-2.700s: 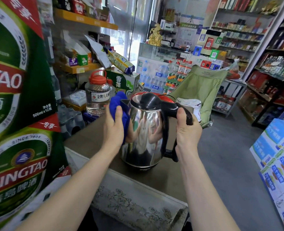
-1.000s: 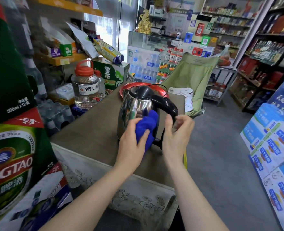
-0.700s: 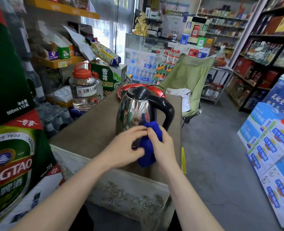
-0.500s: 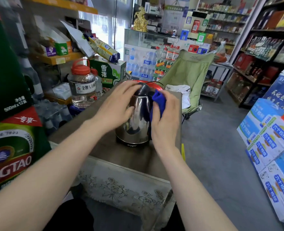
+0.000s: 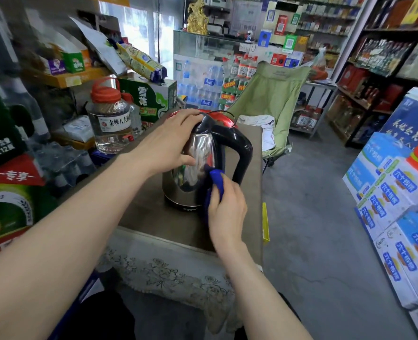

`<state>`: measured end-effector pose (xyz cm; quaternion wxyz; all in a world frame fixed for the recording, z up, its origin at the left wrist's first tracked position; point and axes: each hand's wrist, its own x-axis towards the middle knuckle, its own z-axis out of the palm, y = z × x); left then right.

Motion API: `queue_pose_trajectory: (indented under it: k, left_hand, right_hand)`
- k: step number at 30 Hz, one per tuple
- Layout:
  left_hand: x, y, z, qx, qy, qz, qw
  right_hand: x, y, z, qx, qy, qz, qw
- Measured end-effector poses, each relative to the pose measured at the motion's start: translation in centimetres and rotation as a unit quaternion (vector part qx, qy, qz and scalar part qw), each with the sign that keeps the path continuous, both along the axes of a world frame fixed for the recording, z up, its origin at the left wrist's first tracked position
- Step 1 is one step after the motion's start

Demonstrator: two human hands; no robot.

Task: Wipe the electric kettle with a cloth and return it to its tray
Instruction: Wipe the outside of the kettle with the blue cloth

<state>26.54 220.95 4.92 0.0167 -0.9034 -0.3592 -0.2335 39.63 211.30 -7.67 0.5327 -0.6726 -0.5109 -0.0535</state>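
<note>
A shiny steel electric kettle [image 5: 198, 163] with a black handle and lid stands upright on the brown table [image 5: 154, 217]. My left hand [image 5: 171, 141] grips its upper body and lid from the left. My right hand [image 5: 227, 207] holds a blue cloth [image 5: 216, 180] against the kettle's lower right side, just inside the handle. Behind the kettle lies a red round tray [image 5: 227, 120], mostly hidden by the kettle and my left hand, with a thin black cord over it.
A large clear jar with a red cap [image 5: 109, 123] stands left of the table. Beer cartons [image 5: 6, 192] crowd the left side. A green folding chair [image 5: 271, 94] sits behind the table. Stacked blue boxes [image 5: 399, 204] line the right; grey floor [image 5: 313, 217] lies between.
My right hand with the cloth has slid down from the kettle's top to its lower side by the handle. My left hand stays on the upper body. Earlier the left hand held the cloth.
</note>
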Motion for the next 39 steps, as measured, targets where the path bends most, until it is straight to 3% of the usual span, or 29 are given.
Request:
queue_pose_trajectory:
  k: [2, 4, 9, 13, 15, 17, 20, 24, 31, 35, 39]
  left_hand:
    - [0.2, -0.3, -0.2, -0.003, -0.009, 0.002, 1.0]
    - [0.2, -0.4, -0.3, -0.001, -0.009, 0.004, 1.0]
    - [0.2, -0.3, -0.6, 0.0, -0.014, 0.008, 1.0]
    - [0.4, -0.5, -1.1, -0.001, -0.024, 0.012, 1.0]
    - [0.5, -0.6, -1.2, 0.0, -0.027, 0.012, 1.0]
    - [0.7, -0.8, -1.4, 0.002, -0.036, 0.014, 0.999]
    - [0.8, -0.9, -1.8, 0.018, -0.039, 0.013, 0.999]
    - [0.8, -0.8, -2.1, 0.032, -0.019, 0.012, 0.999]
    - [0.7, -0.9, -2.1, 0.027, -0.027, 0.012, 0.999]
    - [0.7, -1.0, -1.9, 0.02, -0.035, 0.012, 0.999]
    - [0.8, -1.1, -1.7, 0.011, -0.036, 0.016, 0.999]
  right_hand:
    - [0.1, 1.3, 2.5, 0.044, -0.001, -0.014, 0.999]
    - [0.0, 2.9, 3.8, 0.029, -0.039, -0.04, 0.998]
    - [-0.1, 2.6, 1.0, -0.104, -0.109, -0.106, 0.983]
    - [0.7, 0.0, -0.5, -0.176, -0.11, -0.06, 0.976]
    - [1.3, -1.1, 1.8, -0.117, -0.099, -0.055, 0.987]
    - [1.8, -1.5, 5.7, 0.018, -0.105, -0.079, 0.991]
    - [3.0, 0.5, 9.6, 0.142, -0.176, -0.088, 0.97]
    - [3.9, 3.6, 8.1, 0.041, -0.31, -0.105, 0.944]
    - [4.0, 0.5, 2.8, 0.027, -0.305, -0.098, 0.947]
    - [3.2, 2.7, 8.8, 0.093, -0.296, -0.093, 0.946]
    - [3.7, 5.7, 12.8, -0.074, -0.335, -0.045, 0.938]
